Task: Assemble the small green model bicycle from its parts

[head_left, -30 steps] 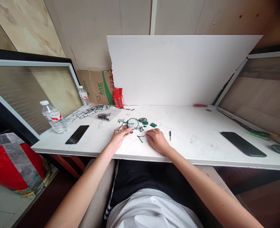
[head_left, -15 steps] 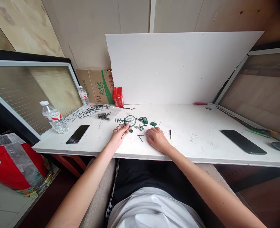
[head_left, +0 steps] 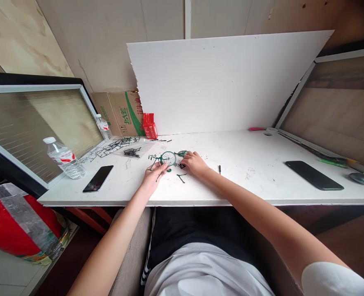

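A small green model bicycle part with a spoked wheel (head_left: 168,158) is pinched in my left hand (head_left: 153,176), just above the white table. My right hand (head_left: 195,164) is over the small parts to the right of that wheel, its fingers curled down; whatever lies under the fingertips is too small to make out. Beyond those fingers a second green wheel (head_left: 182,153) lies partly covered. A green forked piece (head_left: 181,178) rests on the table between my hands, nearer the front edge.
Black part frames (head_left: 117,144) and a clear bag of dark pieces (head_left: 132,152) lie at the back left. Two phones (head_left: 98,179), two water bottles (head_left: 65,158), a red box (head_left: 150,126), a mouse (head_left: 362,178) and a small black stick (head_left: 219,169) stand or lie around.
My right hand has moved left and away from me, from beside the forked piece onto the small parts. My left hand still holds the wheeled part. The view has shifted slightly.
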### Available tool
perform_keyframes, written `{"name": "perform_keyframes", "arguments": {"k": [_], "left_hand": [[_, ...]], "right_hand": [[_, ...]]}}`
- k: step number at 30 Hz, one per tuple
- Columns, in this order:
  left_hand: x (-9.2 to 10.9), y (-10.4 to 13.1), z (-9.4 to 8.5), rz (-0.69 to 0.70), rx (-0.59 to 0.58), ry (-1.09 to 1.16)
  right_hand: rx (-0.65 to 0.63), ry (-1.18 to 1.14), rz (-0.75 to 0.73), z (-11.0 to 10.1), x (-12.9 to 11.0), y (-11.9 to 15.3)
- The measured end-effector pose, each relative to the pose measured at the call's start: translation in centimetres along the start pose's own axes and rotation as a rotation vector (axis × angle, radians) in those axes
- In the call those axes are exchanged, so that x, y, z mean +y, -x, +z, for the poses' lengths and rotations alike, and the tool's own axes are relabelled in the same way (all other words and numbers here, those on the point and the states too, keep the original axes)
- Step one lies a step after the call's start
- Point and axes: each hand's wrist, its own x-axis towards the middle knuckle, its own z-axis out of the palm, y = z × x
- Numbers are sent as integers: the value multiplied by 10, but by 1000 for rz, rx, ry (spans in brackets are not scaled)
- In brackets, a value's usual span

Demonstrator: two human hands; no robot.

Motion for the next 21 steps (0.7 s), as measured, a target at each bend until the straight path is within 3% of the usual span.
{"name": "perform_keyframes", "arguments": {"k": [7, 11, 21], "left_hand": [[-1, 1, 2, 20, -46, -20], [-2, 1, 2, 24, -49, -20], [3, 5, 8, 10, -42, -16]], "right_hand": [[78, 6, 26, 16, 3, 4], [103, -20, 67, 14, 4, 5], [112, -146, 3, 16, 13, 6]]}}
